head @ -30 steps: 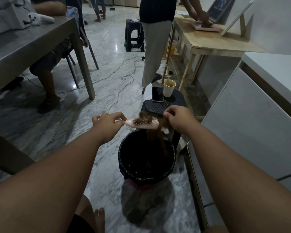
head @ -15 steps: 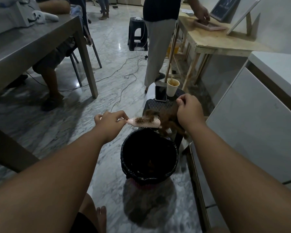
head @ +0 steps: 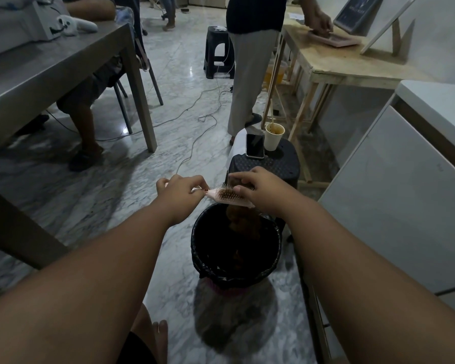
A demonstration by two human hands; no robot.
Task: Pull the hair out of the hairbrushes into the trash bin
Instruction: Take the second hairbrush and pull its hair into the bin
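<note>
Hairbrush [head: 229, 197] is gripped at the handle by the left hand [head: 180, 191], just above the trash bin [head: 273, 248]. Hair [head: 225, 193] in the bristles is pinched by curled fingers of the right hand [head: 258, 189]. Risk: strands could be dropped beside the bin if pulled sideways.

phone [head: 254, 145], paper cup [head: 273, 137] on black stool [head: 279, 165]

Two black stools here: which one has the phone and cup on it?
The near stool, just behind the bin, carries the phone and cup. The far stool stands farther off, beside the standing person.
</note>
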